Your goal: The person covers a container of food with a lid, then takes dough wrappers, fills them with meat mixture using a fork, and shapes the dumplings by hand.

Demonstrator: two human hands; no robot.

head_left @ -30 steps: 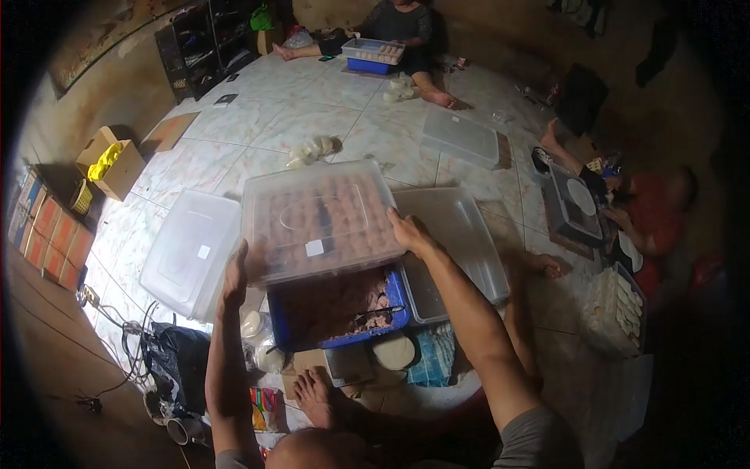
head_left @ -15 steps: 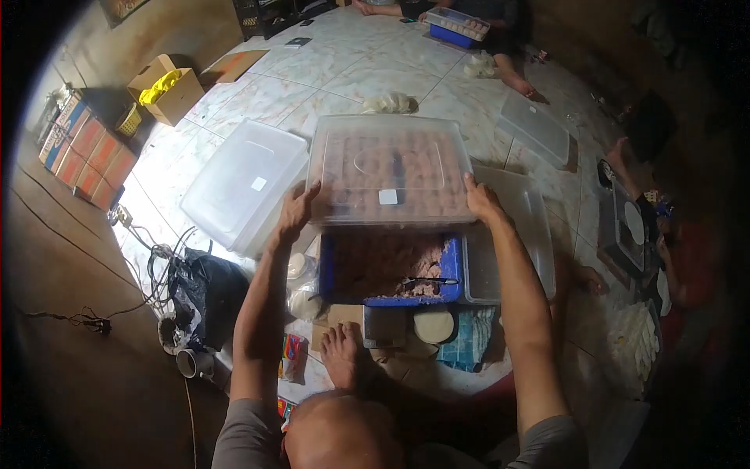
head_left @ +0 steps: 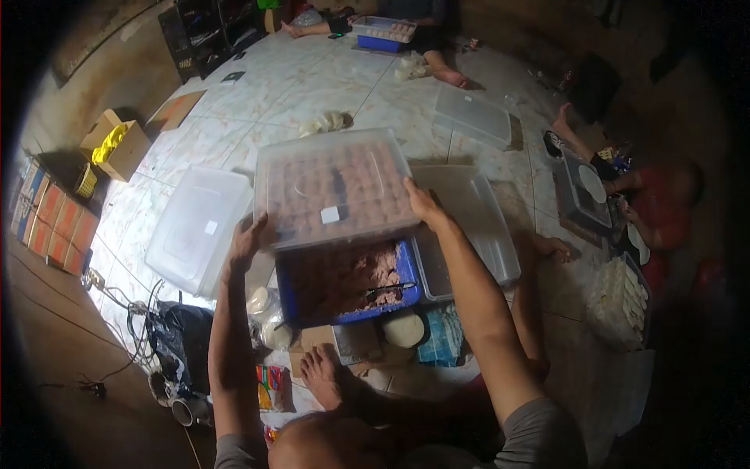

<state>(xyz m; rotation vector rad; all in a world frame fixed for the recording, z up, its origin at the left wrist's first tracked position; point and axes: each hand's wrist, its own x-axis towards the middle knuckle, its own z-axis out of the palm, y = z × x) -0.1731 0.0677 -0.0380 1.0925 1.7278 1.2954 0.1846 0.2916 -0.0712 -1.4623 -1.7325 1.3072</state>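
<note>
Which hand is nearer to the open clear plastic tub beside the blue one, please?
The right hand: it holds the filled box on the side toward the clear tub. The left hand holds the opposite side, farther away.

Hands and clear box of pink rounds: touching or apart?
Touching. The head view shows the left hand and right hand gripping the clear box at opposite sides.

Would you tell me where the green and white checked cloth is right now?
In the head view, the checked cloth lies on the floor below the blue tub, just right of the round white disc.
</note>
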